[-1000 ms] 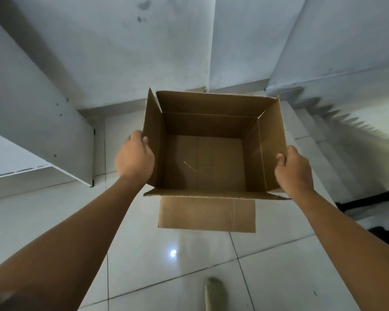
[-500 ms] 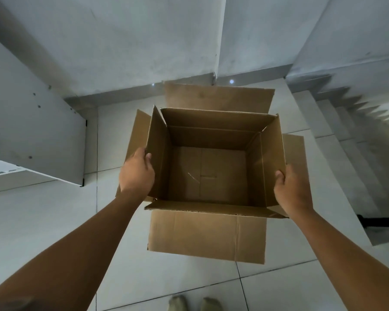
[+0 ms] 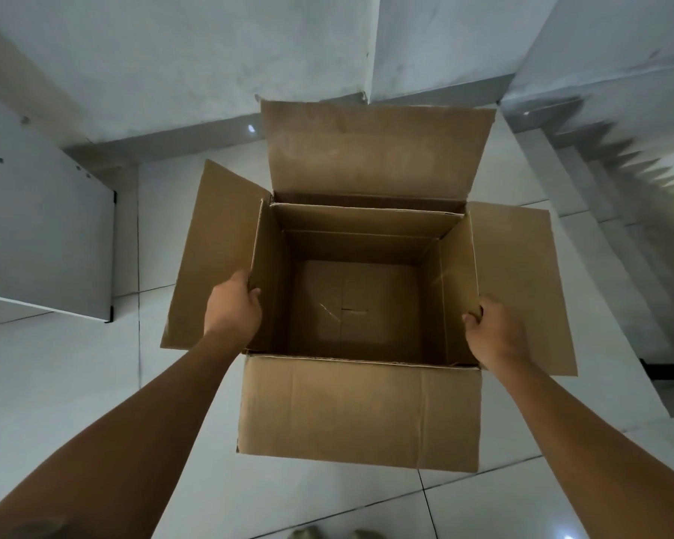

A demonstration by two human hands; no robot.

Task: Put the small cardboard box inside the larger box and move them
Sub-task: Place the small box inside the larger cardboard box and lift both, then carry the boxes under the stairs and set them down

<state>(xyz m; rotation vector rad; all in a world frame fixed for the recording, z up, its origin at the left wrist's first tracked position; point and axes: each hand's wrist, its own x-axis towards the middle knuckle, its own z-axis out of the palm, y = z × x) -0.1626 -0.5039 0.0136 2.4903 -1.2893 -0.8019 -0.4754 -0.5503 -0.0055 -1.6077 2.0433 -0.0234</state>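
The small cardboard box (image 3: pixel 353 305) is open at the top and empty, and it sits down inside the larger cardboard box (image 3: pixel 374 149). The larger box's four flaps spread outward around it, above the white tiled floor. My left hand (image 3: pixel 232 305) grips the top edge of the small box's left wall, thumb inside. The right wall's top edge is pinched by my right hand (image 3: pixel 491 328). The lower part of the small box is hidden within the larger one.
A white board (image 3: pixel 43 235) leans at the left, close to the larger box's left flap. A staircase (image 3: pixel 619 227) rises at the right. A wall corner (image 3: pixel 368 48) stands just behind the boxes. My feet (image 3: pixel 327 534) show at the bottom edge.
Both hands have lowered the small box from mid-air into the larger box, whose flaps have come into view around it. The view has tilted downward.
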